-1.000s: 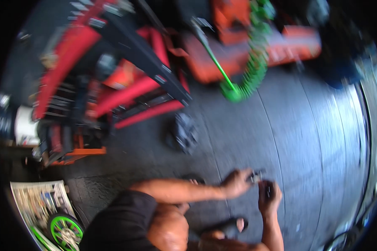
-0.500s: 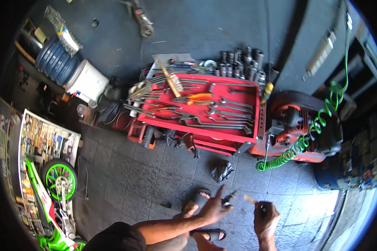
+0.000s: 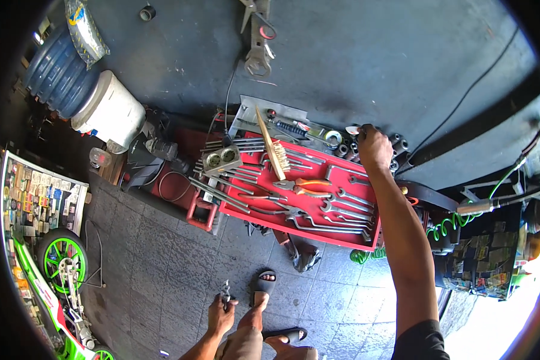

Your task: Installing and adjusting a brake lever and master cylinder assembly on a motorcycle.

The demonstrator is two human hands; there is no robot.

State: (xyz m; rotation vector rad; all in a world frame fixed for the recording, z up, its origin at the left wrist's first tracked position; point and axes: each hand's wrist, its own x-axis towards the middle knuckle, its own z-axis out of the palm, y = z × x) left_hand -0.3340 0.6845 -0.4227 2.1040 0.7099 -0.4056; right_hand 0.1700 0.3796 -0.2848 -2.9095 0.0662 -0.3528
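My right hand is stretched out to the back right of the red tool tray, among the upright metal sockets. Its fingers are closed round a small tool with a flat pale tip; the rest of the tool is hidden. My left hand is low over the floor beside my leg, closed on a small metal part that sticks up past the fingers. In the tray lie combination wrenches, orange-handled pliers and a wooden-handled wire brush.
A grey socket outlet block rests on the tray's left part. A white bucket stands at the left, with a green-wheeled small motorbike nearer. A black plastic bag lies before the tray. Behind it is a dark wall.
My right hand has gone from above the floor up to the sockets behind the tray, carrying the pale-tipped tool. My left hand has drawn back, holding the metal part. The view has shifted.
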